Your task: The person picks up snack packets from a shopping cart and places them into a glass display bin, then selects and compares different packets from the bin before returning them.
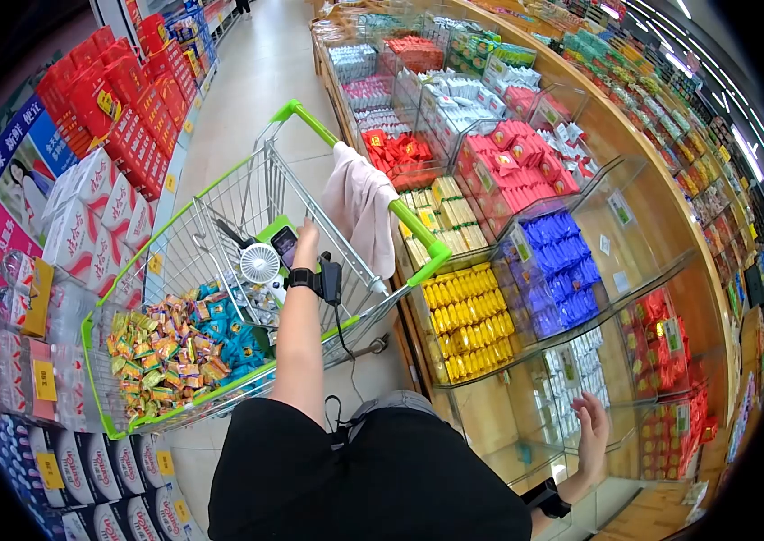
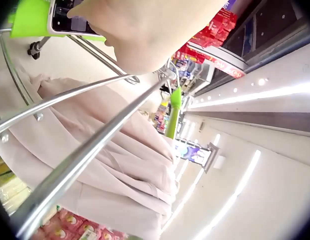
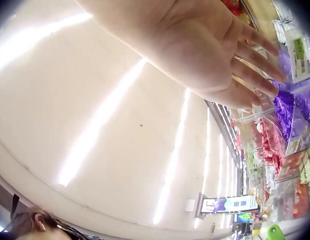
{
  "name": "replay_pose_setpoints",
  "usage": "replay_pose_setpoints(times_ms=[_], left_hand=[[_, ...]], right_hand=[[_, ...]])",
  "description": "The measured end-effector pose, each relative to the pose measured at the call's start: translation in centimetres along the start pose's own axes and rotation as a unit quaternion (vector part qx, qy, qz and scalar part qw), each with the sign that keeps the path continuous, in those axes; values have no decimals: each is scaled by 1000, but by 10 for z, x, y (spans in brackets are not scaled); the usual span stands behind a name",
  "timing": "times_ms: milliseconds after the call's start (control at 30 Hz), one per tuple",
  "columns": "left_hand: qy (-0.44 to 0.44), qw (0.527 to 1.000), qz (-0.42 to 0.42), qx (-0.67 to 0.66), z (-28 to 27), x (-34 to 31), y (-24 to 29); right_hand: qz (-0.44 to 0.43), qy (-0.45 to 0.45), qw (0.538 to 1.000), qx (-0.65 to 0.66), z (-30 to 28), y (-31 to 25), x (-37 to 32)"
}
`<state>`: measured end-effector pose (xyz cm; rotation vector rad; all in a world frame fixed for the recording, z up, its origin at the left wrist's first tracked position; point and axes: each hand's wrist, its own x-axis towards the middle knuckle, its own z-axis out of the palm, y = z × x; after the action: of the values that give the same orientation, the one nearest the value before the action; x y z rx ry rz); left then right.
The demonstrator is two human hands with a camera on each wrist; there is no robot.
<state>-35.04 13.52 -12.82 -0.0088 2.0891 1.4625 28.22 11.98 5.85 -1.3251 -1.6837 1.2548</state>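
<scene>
My left hand (image 1: 307,243) reaches over the shopping cart (image 1: 332,243) beside a phone (image 1: 285,243). In the left wrist view that hand (image 2: 150,32) overlaps the phone's (image 2: 67,22) edge; most fingers are hidden, so whether it grips or only touches is unclear. A white fan (image 1: 259,262) lies next to the phone, over a green item (image 2: 30,19). Wrapped sweets (image 1: 165,347) and blue packets (image 1: 236,338) fill the cart's basket. My right hand (image 1: 591,437), its fingers (image 3: 255,75) spread and slightly bent, hangs over the display bins holding nothing.
A pale cloth (image 1: 364,203) hangs over the green cart handle (image 1: 418,230). Clear bins on the right hold yellow (image 1: 468,316), blue (image 1: 558,270) and pink packets (image 1: 517,167). Red boxes (image 1: 134,104) and bottled drinks (image 1: 39,361) line the left side. An aisle floor (image 1: 251,63) runs ahead.
</scene>
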Motion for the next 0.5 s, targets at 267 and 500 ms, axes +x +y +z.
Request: replay_pose_setpoints(times_ms=[267,500], left_hand=[[-46,957,268,95,-19,-89,54],[-276,884,374,43,-71,-229,64]], right_hand=[[-2,-26,999,-24,29,3,-40],[1,-38,999,-28,71,4,-71]])
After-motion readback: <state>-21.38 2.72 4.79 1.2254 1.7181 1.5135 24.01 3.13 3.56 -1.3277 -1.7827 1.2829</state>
